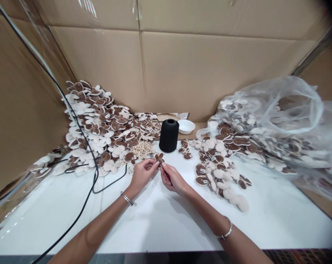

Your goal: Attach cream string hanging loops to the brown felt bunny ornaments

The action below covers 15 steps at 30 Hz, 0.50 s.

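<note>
Near the middle of the table, my left hand (144, 174) pinches a small brown petal-shaped fabric piece (158, 156) between thumb and fingertips. My right hand (174, 179) is closed around a slim tool with a dark red handle (168, 176); its tip meets the fabric piece, and most of it is hidden by the fingers. Just beyond both hands stands a black cone of thread (168, 136), upright. To the left of it lies a heap of short beige cords (143, 149). A few brown pieces with cords (186, 154) lie right of the cone.
A large pile of brown and white petal-shaped pieces (99, 124) rises at left. More such pieces (218, 172) spread at right, partly under a clear plastic bag (292, 106). A white bowl (186, 127) sits behind the cone. A black cable (83, 209) crosses the left side. Cardboard walls (210, 69) enclose the table.
</note>
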Each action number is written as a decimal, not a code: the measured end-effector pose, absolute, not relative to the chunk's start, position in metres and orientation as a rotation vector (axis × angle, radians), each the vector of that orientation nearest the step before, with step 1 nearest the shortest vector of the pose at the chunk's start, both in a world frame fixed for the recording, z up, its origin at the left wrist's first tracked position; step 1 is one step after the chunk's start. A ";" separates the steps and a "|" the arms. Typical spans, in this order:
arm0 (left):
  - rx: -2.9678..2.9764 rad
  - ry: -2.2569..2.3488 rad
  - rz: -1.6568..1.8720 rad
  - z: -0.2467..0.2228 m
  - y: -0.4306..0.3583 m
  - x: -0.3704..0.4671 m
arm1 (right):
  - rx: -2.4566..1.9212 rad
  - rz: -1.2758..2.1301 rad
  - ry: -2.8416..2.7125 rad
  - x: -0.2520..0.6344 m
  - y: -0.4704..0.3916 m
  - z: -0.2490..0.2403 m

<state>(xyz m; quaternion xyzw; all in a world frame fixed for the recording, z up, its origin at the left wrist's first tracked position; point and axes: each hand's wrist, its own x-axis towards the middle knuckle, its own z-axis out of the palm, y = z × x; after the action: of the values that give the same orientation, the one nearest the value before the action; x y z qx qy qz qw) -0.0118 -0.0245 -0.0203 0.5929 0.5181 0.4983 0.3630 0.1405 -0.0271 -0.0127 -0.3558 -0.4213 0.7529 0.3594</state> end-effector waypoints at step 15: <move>2.106 1.337 1.345 -0.010 -0.029 -0.015 | -0.861 1.997 -1.125 0.148 -0.023 -0.012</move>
<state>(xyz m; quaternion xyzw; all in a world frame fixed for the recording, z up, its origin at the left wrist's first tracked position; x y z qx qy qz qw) -0.0149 -0.0292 -0.0099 0.7344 0.4661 0.4690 0.1531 0.1477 -0.0228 -0.0124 -0.3307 -0.4321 0.7672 0.3395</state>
